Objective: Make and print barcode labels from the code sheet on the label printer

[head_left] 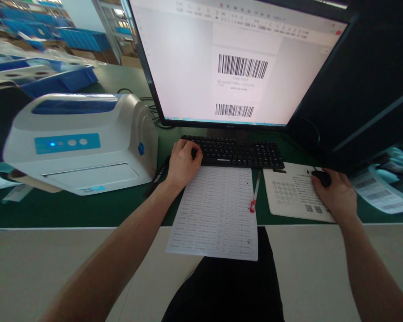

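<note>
A person sits at a desk topped with a green mat (87,210), seen from above their own forearms. At the far left, blue trays (63,78) are stacked in the background. In front of them stands a white label printer (80,143) with a blue control strip and one small light on.

Just right of the printer, the left hand (183,163) rests on the left end of a black keyboard (242,152). Its fingers are curled loosely over the keys and it grasps nothing. The keyboard lies flat at the foot of a large monitor (235,62) showing a document with two barcodes. It looks like a rigid, light plastic slab that would need only light taps. To shift it, the two short ends would be the places to hold.

In front of the keyboard lies a printed sheet (218,214) of fine rows. It is thin and limp, and its near edge hangs over the desk. A pen (256,190) with a red end lies just beside it.

Further right, a white mouse pad (289,194) with printed text carries a small dark mouse (322,178). The right hand (336,194) is cupped closed over it, hiding most of it. The mouse appears hard, smooth and light, best held by its two sides. At the far right lie barcode labels (379,192).
</note>
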`<move>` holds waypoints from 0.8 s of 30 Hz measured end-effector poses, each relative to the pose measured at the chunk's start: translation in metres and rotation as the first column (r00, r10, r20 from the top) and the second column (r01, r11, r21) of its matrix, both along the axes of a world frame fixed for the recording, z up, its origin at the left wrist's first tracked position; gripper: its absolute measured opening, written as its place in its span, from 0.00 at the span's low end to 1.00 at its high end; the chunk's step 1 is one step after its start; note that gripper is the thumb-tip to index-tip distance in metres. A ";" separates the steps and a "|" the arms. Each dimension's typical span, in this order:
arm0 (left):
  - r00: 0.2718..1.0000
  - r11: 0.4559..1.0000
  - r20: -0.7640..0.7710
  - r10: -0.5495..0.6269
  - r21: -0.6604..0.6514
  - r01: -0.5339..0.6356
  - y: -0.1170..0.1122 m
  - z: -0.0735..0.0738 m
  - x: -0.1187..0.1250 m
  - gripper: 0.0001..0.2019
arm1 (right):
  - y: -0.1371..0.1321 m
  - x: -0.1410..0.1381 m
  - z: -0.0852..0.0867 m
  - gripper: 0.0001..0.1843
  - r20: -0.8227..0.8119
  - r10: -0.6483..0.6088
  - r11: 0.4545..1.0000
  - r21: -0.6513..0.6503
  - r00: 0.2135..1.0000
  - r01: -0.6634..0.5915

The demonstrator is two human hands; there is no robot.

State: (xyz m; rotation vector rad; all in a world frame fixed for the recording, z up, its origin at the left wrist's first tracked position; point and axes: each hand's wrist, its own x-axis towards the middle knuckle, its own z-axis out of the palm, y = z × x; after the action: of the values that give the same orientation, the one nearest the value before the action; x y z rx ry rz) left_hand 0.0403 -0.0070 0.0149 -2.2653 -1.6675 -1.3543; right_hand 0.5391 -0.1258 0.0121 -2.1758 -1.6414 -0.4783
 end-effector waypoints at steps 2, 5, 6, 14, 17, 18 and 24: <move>1.000 1.000 0.000 -0.002 0.000 0.002 0.000 0.000 0.000 0.04 | 0.000 -0.001 0.000 0.33 0.003 -0.007 1.000 0.001 1.000 0.007; 1.000 1.000 0.001 0.003 -0.005 -0.003 -0.001 0.001 0.000 0.04 | 0.000 -0.001 0.001 0.32 0.022 -0.023 1.000 0.010 0.999 0.023; 1.000 1.000 0.002 0.004 -0.007 -0.004 -0.001 0.002 0.001 0.04 | 0.001 -0.001 0.000 0.32 0.030 -0.025 1.000 0.015 0.999 0.025; 1.000 1.000 0.006 0.003 -0.021 -0.002 0.000 0.003 0.001 0.04 | 0.002 0.002 -0.005 0.32 0.053 -0.024 0.998 0.051 0.998 0.021; 1.000 1.000 0.005 0.009 -0.022 -0.009 0.000 0.002 0.000 0.04 | 0.003 0.002 -0.004 0.32 0.047 -0.028 0.999 0.036 0.998 0.027; 1.000 1.000 0.007 0.008 -0.019 -0.007 0.000 0.002 0.000 0.04 | 0.003 0.002 -0.004 0.32 0.046 -0.029 0.999 0.028 0.999 0.028; 1.000 1.000 0.007 0.007 -0.016 -0.007 0.001 0.000 0.000 0.04 | 0.002 0.003 -0.004 0.32 0.053 -0.012 0.999 0.037 0.999 0.010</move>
State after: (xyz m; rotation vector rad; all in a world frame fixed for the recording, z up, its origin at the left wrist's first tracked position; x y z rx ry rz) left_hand 0.0401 -0.0065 0.0153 -2.2637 -1.6921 -1.3538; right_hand 0.5419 -0.1234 0.0083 -2.1639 -1.6354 -0.5694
